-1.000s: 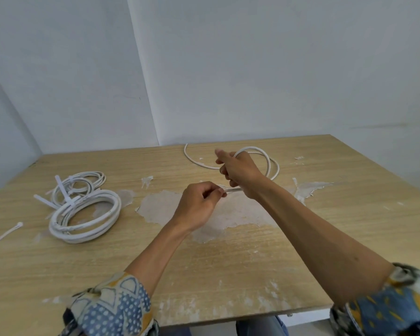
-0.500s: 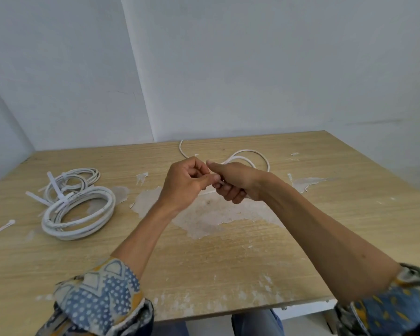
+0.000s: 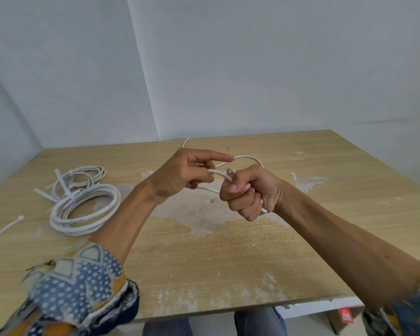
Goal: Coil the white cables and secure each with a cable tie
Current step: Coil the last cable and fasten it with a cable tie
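Note:
A loose white cable point(image 3: 246, 157) loops over the middle of the wooden table point(image 3: 228, 258), its far end trailing toward the back edge. My right hand point(image 3: 249, 194) is a closed fist around the cable, and a short cable end sticks out below the fist. My left hand point(image 3: 183, 174) pinches the same cable just left of the fist, with the forefinger stretched out. Two finished white coils lie at the left: a thick one point(image 3: 84, 209) in front and a thinner one point(image 3: 81, 177) behind, each with a white cable tie.
A spare white cable tie point(image 3: 4, 227) lies near the table's left edge. The table's veneer is chipped in the middle and at the right. Grey walls stand close behind and to the left. My knees show below the front edge.
Both hands have risen off the table with the cable. My right hand has turned into a fist around it, and my left hand has shifted to pinch the cable beside the fist.

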